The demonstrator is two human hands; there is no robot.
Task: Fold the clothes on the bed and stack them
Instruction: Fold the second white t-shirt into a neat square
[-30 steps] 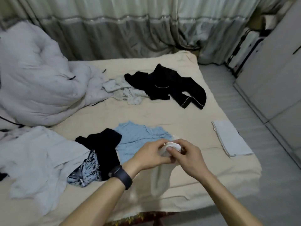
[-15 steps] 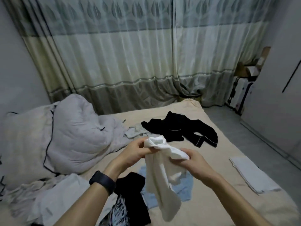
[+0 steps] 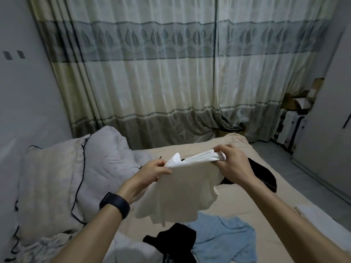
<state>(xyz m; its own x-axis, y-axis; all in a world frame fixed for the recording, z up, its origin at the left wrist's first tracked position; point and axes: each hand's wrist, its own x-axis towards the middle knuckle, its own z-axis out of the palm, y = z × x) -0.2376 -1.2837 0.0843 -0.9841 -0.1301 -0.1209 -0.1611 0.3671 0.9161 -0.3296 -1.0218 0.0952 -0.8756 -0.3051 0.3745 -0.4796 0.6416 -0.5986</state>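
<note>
Head view now tilts higher than half a second ago, so the curtain [image 3: 171,82] fills most of the frame from 9 through 12 to 3 o'clock, and the bed [image 3: 199,149] sits lower. The grey duvet [image 3: 57,183] lies at 8 o'clock. The white garment [image 3: 180,190], which hung as a narrow bunched strip between hands held close together, is now spread wide, because the hands have drawn apart. Its top edge is the long axis, pulled taut and running from 9 o'clock up toward 2 o'clock, rising to the right, while the loose cloth hangs down toward 6 o'clock, clear of the sheet. The garment is held in the air above the middle of the bed, over a light blue garment [image 3: 228,238] at 5 o'clock and a near black garment [image 3: 178,238] at 6 o'clock. A far black garment [image 3: 264,175] shows at 3 o'clock, behind the right forearm. The left hand [image 3: 153,172], with a dark wristband [image 3: 115,205] on its wrist, pinches the lower left end of the edge between thumb and curled fingers. The right hand [image 3: 233,162] has its fingers curled round the gathered upper right end. The cloth spans the gap between both hands and drapes below them.
</note>
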